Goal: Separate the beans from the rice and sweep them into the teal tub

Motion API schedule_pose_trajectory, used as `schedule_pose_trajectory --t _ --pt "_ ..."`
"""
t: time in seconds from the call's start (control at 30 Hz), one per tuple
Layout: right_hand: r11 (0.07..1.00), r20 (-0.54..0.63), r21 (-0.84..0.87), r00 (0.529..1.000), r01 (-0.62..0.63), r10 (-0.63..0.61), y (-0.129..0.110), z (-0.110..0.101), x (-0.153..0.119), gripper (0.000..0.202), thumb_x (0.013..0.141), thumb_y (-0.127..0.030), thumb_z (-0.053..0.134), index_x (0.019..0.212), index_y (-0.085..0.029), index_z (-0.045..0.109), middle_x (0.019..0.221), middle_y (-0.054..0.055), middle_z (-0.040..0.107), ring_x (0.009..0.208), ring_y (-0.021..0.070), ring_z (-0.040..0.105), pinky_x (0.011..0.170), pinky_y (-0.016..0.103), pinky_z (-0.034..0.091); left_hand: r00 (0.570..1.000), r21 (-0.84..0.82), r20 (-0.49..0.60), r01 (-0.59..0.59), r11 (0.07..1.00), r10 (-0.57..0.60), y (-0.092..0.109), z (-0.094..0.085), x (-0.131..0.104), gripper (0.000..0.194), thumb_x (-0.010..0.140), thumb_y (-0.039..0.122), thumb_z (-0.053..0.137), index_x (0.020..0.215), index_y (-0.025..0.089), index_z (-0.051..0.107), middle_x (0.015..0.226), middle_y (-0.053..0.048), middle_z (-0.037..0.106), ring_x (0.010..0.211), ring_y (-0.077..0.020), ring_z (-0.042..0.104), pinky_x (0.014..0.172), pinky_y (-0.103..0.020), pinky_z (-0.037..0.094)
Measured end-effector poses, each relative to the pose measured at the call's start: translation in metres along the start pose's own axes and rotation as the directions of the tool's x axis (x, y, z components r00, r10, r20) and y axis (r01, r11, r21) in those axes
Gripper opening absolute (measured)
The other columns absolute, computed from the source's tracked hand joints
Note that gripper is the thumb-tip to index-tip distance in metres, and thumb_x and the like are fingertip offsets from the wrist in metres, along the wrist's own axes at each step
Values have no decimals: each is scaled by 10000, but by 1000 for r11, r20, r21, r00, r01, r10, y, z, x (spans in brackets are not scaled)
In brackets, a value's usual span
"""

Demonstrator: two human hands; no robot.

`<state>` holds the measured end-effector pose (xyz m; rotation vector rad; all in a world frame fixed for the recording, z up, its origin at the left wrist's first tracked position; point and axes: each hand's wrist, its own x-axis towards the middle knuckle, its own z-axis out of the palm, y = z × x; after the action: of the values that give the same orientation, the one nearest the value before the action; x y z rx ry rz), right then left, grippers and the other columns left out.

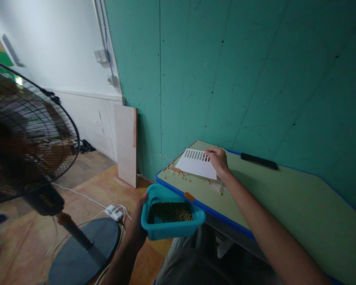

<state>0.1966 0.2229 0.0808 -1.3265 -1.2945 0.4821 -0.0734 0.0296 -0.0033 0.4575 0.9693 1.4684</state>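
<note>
Your left hand (141, 215) is closed around the left end of the turquoise tub (175, 231), its thumb up by the rim and its other fingers mostly hidden behind the wall, so you cannot tell how far they reach underneath. The tub sits just off the blue-edged near side of the worktop (284, 198), its mouth facing up. That upright hold probably serves to contain the loose dark green grains (166, 211) and the paler beans (184, 215) lying inside; whether the tub also leans on the worktop's edge for support is unclear. Your right hand (218, 160) is pinched shut on the far right corner of the white slotted sheet (195, 168), beside its row of slots. Gripping it there likely leaves the broad plain part free, angled toward you low over the worktop; whether that part touches the surface is hard to tell. Orange-yellow kernels (177, 171) lie scattered at the sheet's left side, and a small pale heap (217, 187) lies by its near right corner, both close to the tub's side of the worktop. An orange piece (189, 196) sits over the blue edge, right by the tub. The long black object (258, 161) rests along the far edge by the green wall (255, 79), presumably put there to be out of your arm's way.
</note>
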Motion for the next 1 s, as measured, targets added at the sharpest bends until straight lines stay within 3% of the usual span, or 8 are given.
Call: schedule_pose_trajectory --t 0.37,0.57,0.77,1.0 --pt "998 92 58 995 22 -27 -6 1 -3 281 711 -389 629 792 -151 755 743 102 740 632 201 653 579 292 469 998 0 54 30 1000 -30 -2 -4 3 536 822 509 717 1229 159 712 1018 -67 838 1022 -321 767 983 -425 555" --pt "996 141 84 989 30 -42 -9 2 -4 296 690 -401 633 798 -155 755 754 94 744 664 208 662 609 305 490 997 59 52 -68 996 65 5 4 -6 503 782 424 761 1222 182 723 1045 -39 836 1073 -313 750 1006 -399 540" --pt "992 206 118 976 43 -67 -18 0 -9 301 689 -413 635 787 -154 752 733 79 735 641 194 644 600 295 476 998 25 63 2 1000 -3 0 -3 -1 551 796 554 723 1187 166 737 988 -58 842 1039 -317 759 985 -415 549" --pt "990 159 121 983 77 -96 -20 -1 -8 323 696 -414 631 811 -137 753 748 86 726 647 194 630 600 298 445 999 37 31 -39 999 38 -2 -4 0 562 755 554 766 1158 164 748 989 -47 842 1045 -318 757 1008 -412 534"
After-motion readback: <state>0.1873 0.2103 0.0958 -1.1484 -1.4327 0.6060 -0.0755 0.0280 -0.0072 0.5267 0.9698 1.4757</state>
